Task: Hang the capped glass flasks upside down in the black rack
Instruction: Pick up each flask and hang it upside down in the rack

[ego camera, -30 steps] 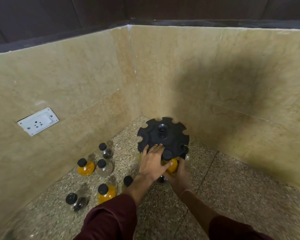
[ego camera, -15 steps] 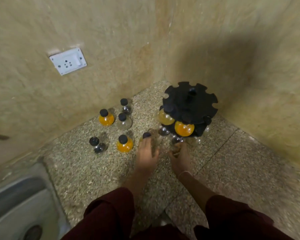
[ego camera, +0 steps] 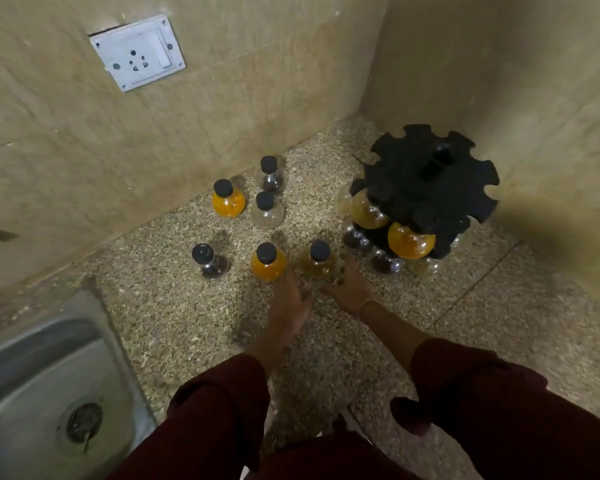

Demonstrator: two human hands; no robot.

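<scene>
Leftward, orange flask [ego camera: 268, 265], then steel sink [ego camera: 49, 328].

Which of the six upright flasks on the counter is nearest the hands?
The black-capped round glass flask with pale yellowish contents, rightmost of the six: it sits between the left hand and right hand, the others stand farther left.

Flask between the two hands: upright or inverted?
Upright. The pale yellow flask stands on the counter with its black cap on top; the left hand and right hand flank its body.
</scene>
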